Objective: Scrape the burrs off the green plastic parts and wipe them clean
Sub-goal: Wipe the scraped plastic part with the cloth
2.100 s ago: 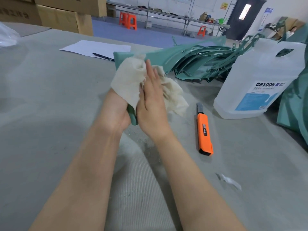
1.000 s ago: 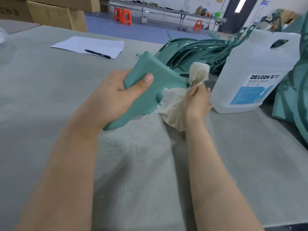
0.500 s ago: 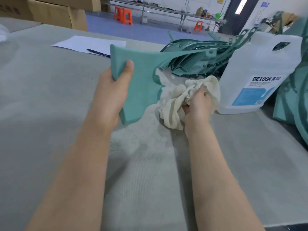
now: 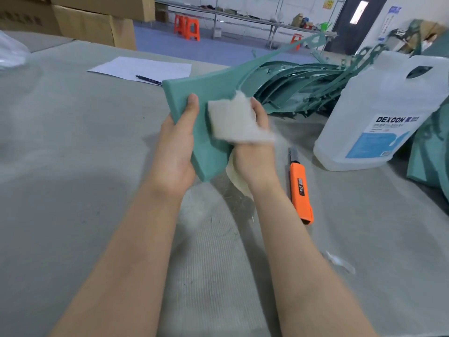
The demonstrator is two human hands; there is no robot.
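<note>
My left hand (image 4: 176, 152) grips the wide end of a green plastic part (image 4: 206, 93), thumb on its front face, holding it up above the table. Its thin curved arm reaches up and to the right. My right hand (image 4: 255, 154) holds a cream cloth (image 4: 234, 122) against the part's face, just right of the left thumb. The cloth is blurred by motion, and a fold of it hangs below the right hand. An orange utility knife (image 4: 300, 190) lies on the table right of my right wrist.
A pile of green parts (image 4: 298, 88) lies behind the hands. A white DEXCON jug (image 4: 379, 113) stands at the right, with more green parts (image 4: 430, 152) past it. A sheet of paper (image 4: 143, 68) with a pen (image 4: 148, 80) lies at the back; cardboard boxes (image 4: 92, 23) stand far left.
My right hand has brought the cloth up from beside the part onto its face. My left hand has drawn the part closer. The view shifted and the knife is in sight again.
</note>
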